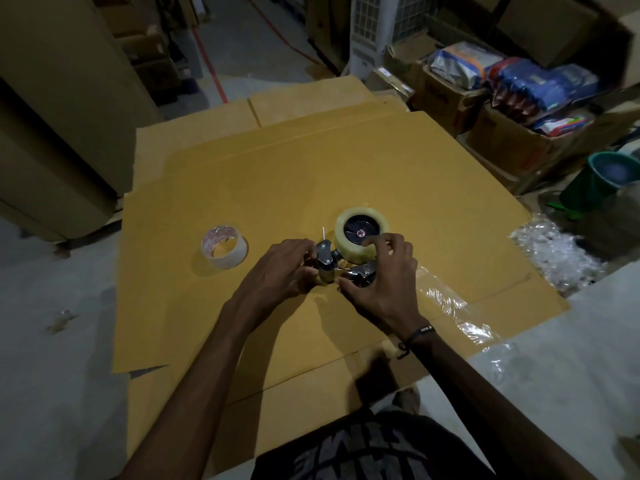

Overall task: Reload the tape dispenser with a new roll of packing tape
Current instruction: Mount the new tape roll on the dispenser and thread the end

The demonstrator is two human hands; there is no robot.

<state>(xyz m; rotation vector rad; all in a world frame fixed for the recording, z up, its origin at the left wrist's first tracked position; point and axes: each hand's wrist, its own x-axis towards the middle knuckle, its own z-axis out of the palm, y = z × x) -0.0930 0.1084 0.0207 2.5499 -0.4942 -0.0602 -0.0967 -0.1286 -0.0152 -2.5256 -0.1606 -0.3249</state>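
New roll point(360, 233) seated on the tape dispenser point(332, 268) over the cardboard point(277, 174); my left hand point(287, 268) clamps its rigid metal frame, right hand point(384, 275) pinches near the roller, film end likely thin, sticky—grip edges only.

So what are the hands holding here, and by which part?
Both grip the metal tape dispenser: left hand on its chrome front end, right hand on the dark handle end, one finger on the clear tape roll mounted on it.
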